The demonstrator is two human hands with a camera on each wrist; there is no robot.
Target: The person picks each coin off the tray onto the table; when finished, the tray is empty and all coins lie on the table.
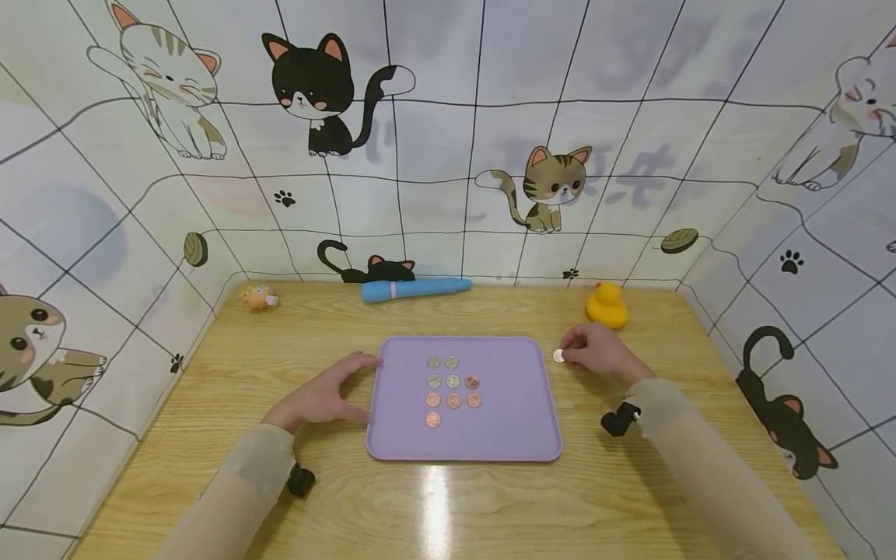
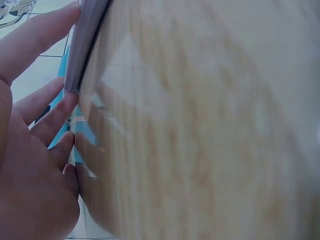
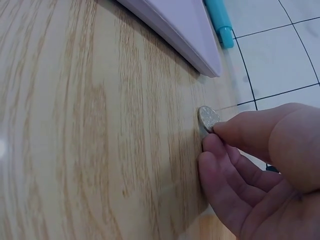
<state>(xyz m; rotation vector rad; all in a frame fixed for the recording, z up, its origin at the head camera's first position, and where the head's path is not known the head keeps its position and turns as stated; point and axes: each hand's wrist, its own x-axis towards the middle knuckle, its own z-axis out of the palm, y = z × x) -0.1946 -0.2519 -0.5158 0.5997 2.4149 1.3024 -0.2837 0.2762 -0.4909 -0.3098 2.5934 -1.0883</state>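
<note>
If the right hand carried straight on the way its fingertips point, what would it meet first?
The right hand, pinching a silver coin, points left toward the purple tray. It would probably meet the tray's right rim first, with only bare wooden table between, though the coin's height above the table is unclear.

Probably a staged tabletop booth rather than a lived-in room — wooden table (image 1: 231, 404) boxed in by cartoon-cat panels (image 1: 448, 140), toy duck (image 1: 606, 304) and pen (image 1: 414, 289) at the back.
</note>
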